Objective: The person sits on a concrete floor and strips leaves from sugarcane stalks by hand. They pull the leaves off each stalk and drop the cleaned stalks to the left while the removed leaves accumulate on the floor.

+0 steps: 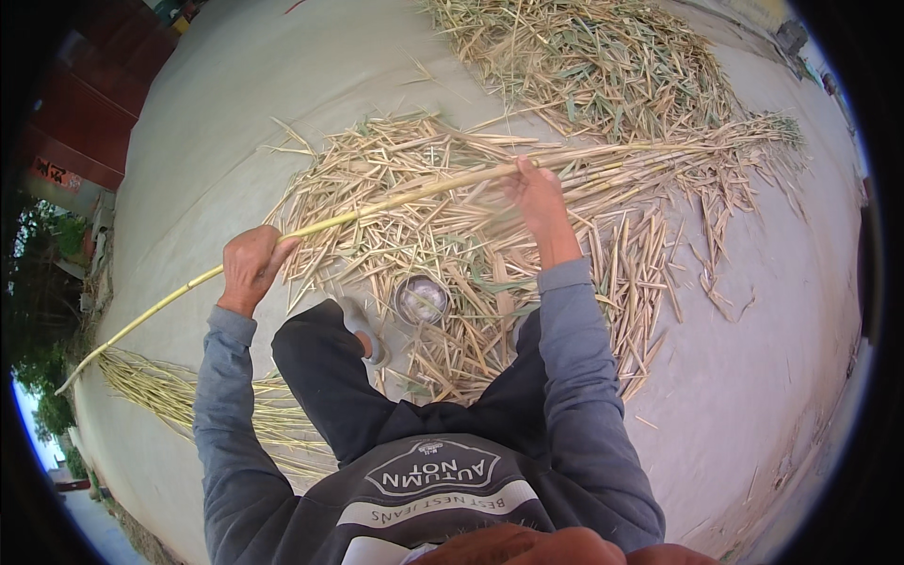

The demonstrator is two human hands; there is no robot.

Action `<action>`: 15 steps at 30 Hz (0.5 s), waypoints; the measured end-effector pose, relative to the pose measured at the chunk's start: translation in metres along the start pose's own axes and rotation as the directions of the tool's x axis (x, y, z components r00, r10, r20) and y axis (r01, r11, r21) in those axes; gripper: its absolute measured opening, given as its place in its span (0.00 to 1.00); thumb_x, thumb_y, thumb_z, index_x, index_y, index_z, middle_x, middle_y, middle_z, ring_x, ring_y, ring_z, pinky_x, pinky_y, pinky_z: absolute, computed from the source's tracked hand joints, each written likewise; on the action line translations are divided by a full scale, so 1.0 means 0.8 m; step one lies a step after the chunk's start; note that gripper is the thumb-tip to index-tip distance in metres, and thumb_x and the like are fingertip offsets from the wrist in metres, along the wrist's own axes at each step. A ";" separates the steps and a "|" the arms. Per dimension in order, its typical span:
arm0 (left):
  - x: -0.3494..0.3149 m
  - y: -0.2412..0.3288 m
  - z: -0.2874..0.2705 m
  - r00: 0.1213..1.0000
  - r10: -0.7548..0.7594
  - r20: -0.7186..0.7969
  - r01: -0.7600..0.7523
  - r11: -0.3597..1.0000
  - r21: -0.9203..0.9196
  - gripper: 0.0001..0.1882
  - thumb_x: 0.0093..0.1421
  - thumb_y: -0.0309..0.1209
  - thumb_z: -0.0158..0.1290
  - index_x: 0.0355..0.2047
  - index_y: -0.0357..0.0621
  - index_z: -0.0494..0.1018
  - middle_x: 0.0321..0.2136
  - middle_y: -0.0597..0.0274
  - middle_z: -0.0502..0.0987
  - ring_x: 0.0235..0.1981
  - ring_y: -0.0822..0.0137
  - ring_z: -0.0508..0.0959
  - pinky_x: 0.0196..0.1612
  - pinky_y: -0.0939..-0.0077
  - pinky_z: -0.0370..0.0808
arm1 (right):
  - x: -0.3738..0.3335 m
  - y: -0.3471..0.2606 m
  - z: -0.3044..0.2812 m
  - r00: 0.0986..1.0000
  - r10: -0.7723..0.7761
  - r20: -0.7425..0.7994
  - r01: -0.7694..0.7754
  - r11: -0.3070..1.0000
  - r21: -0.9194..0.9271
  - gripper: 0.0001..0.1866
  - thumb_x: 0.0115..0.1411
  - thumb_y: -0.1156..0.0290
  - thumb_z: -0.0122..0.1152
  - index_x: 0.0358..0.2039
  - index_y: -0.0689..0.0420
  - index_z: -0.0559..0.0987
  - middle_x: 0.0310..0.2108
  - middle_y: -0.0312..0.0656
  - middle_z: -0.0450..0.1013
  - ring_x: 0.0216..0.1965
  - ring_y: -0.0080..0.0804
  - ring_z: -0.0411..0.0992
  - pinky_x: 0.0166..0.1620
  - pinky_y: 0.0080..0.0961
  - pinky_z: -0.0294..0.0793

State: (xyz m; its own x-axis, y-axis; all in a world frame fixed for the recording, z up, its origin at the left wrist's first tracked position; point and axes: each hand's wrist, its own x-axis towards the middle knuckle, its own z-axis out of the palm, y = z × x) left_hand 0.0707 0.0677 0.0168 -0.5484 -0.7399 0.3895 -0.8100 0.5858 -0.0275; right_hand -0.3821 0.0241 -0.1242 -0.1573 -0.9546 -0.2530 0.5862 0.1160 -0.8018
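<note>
One long stalk (321,226) tight in left grip (250,264) and right grip (540,198), wide floor (221,122) past husk-pile edge (330,179).

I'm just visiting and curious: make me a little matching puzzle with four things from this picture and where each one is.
Column one
1. left hand
2. round bowl
3. spread of bare stalks
4. right hand

Column two
A. on the ground, partly hidden by the left sleeve
B. on the paler, straw-coloured stretch of the long stalk
C. closed around the long stalk's smooth yellow stretch
D. among dry leaves, ahead of the person's lap

Pairs: 1-C, 2-D, 3-A, 4-B
</note>
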 end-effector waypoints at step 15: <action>0.064 0.102 0.122 0.962 -0.245 0.117 0.268 0.791 -0.549 0.10 0.58 0.32 0.67 0.33 0.36 0.83 0.26 0.57 0.81 0.26 0.66 0.80 0.30 0.69 0.74 | -0.018 0.008 0.045 0.970 0.219 0.110 -0.200 0.966 -0.162 0.23 0.75 0.52 0.49 0.46 0.63 0.73 0.39 0.54 0.81 0.39 0.42 0.83 0.38 0.29 0.84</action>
State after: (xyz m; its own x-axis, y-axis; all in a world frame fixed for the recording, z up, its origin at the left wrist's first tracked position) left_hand -0.0435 0.0453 -0.0557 -0.3535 -0.8944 0.2742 -0.6740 0.4468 0.5884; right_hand -0.3477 0.0288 -0.1064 0.0632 -0.9302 -0.3615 0.4690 0.3474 -0.8120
